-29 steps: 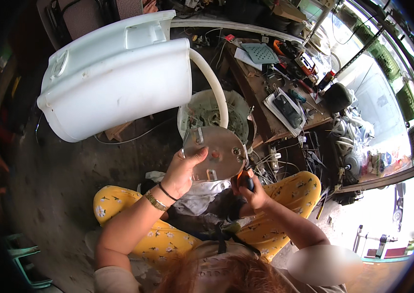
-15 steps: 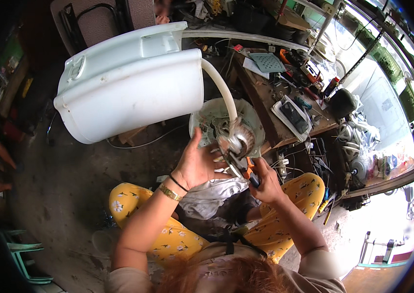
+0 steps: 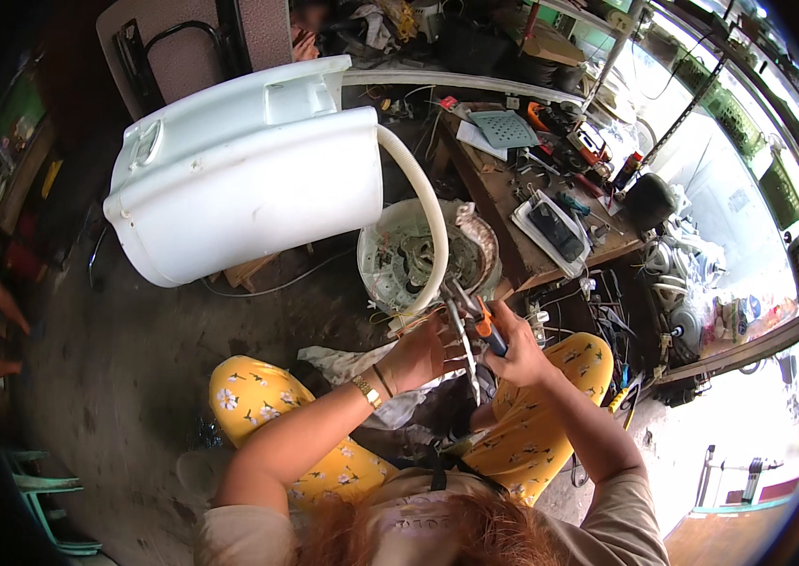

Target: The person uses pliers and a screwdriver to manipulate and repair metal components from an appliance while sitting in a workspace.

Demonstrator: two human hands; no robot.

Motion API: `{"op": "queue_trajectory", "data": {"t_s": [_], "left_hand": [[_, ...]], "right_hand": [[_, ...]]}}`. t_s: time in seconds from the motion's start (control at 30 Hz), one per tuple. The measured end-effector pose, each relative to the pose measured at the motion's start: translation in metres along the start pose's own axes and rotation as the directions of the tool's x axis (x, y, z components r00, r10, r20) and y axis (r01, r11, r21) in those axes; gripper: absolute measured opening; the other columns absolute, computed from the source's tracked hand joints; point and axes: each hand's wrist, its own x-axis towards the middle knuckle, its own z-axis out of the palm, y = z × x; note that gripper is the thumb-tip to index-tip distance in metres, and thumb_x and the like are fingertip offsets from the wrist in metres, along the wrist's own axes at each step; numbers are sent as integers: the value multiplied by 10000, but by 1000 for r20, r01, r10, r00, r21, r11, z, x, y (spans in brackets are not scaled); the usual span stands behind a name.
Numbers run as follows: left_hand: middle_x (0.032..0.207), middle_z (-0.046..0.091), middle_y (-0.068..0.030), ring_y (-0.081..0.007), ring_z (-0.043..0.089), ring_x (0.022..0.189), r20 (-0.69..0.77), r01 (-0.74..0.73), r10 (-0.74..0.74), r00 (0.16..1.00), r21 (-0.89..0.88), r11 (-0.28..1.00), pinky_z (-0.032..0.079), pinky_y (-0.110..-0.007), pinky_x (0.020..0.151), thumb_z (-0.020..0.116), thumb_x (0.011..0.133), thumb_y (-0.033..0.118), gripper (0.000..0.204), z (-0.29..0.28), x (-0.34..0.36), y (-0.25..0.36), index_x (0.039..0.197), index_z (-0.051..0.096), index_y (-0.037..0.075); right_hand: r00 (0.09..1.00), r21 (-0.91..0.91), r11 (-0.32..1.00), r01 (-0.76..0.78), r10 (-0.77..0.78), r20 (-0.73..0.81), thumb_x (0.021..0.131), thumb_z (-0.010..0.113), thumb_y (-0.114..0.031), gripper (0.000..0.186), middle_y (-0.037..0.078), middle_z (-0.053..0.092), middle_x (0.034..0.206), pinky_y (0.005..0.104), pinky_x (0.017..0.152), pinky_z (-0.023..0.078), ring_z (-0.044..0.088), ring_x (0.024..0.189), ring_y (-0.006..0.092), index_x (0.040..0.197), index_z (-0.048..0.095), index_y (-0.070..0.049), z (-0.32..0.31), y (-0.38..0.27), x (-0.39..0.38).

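Observation:
My right hand (image 3: pixel 520 351) grips pliers (image 3: pixel 486 325) with orange and dark blue handles, their metal head pointing up and away from me. Beside the pliers, a thin silver bar (image 3: pixel 466 351) slants downward; which hand bears it is unclear. My left hand (image 3: pixel 416 355) is just left of the bar, fingers curled, and what they hold is hidden. Beyond the hands stands a pale, translucent bucket (image 3: pixel 369 259) with dirty metal parts inside. A curved, rusty ribbed part (image 3: pixel 481 241) leans at its right side. A cream hose (image 3: pixel 430 203) arches over the bucket toward my left hand.
A large white plastic tub (image 3: pixel 253 193) lies on its side at the left, joined to the hose. A wooden bench (image 3: pixel 541 269) at the right bears tools and a phone (image 3: pixel 555 229). Pale cloth (image 3: pixel 329 363) lies between my knees. Someone's hand (image 3: pixel 304 45) shows at the back.
My left hand has drawn back toward me, its spread fingers now curled. The blurred metal piece near the pliers is no longer there; the ribbed part shows at the bucket. The hose end has come nearer.

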Motion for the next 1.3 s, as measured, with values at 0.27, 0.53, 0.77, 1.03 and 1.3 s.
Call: {"op": "queue_trajectory", "data": {"t_s": [0.27,0.53,0.77,1.03,1.3], "left_hand": [[1111,593,-12,-142,592,985,-139,108,-89,986,133,985,491,-366,873,594,907,249,324,-2,-2,1,1183,535,92],[1026,626,-12,-114,611,931,-273,-243,245,930,43,969,534,-286,780,620,900,242,355,21,-1,9,1195,515,75],[1014,621,15,-86,620,865,-396,-32,98,913,170,985,553,-269,708,643,883,234,292,46,-10,12,1123,561,88],[1023,646,-32,-126,634,923,-360,141,-219,907,-231,963,524,-268,801,627,887,180,280,33,-27,8,1128,572,50],[906,637,40,-37,585,728,-316,-40,256,914,556,830,503,-187,662,646,884,256,291,42,-76,64,1109,587,82]], "right_hand": [[937,674,699,-238,349,-31,768,648,-156,535,111,613,1040,316,860,455,582,975,198,1232,449,23,39,39,-11],[943,851,453,-264,308,128,815,641,-97,493,76,572,1140,298,851,471,560,1017,157,1265,454,-21,32,24,-17],[875,827,427,-366,460,149,815,660,-104,518,77,546,1166,313,843,478,563,1003,176,1276,434,-32,47,66,-44],[945,334,921,-198,270,-184,691,614,35,606,119,565,1149,307,896,436,536,1085,217,1267,429,2,35,102,-49],[827,590,629,-506,548,125,666,584,12,298,48,524,666,260,484,402,519,531,140,948,508,-48,-14,102,-46]]}}
